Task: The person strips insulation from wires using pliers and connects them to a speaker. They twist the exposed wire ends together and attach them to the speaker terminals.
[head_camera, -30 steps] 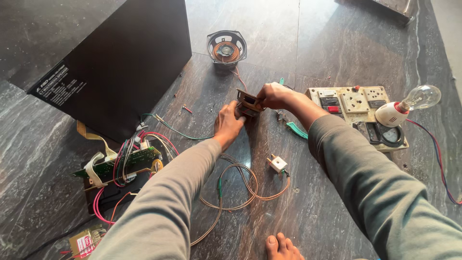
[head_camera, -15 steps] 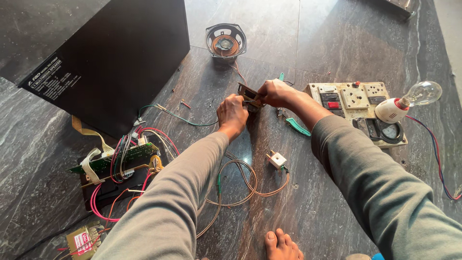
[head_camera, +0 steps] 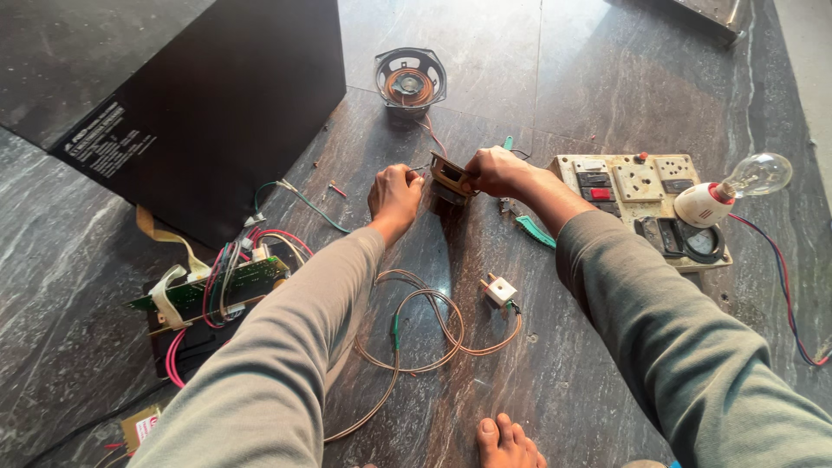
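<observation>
The right hand (head_camera: 492,171) is gripping a small brown transformer (head_camera: 451,178) on the stone floor (head_camera: 563,364); the left hand (head_camera: 394,192) is pinching a thin wire (head_camera: 419,168) at its side. A black speaker box (head_camera: 208,113) with a pale rectangular label (head_camera: 106,147) is standing behind, left.

I am sitting on a floor (head_camera: 607,78) of dark polished stone, grey-black with pale wavy veins running through it. Thin straight joints divide it into large slabs, one joint running away from me near the middle and another crossing it. The stone is glossy enough to throw back soft daylight, brightest in a patch just ahead of me and along the upper middle. At the far right edge a paler strip of floor (head_camera: 810,69) begins. At the top right corner the edge of some metal object (head_camera: 715,13) shows, too cut off to identify.
</observation>
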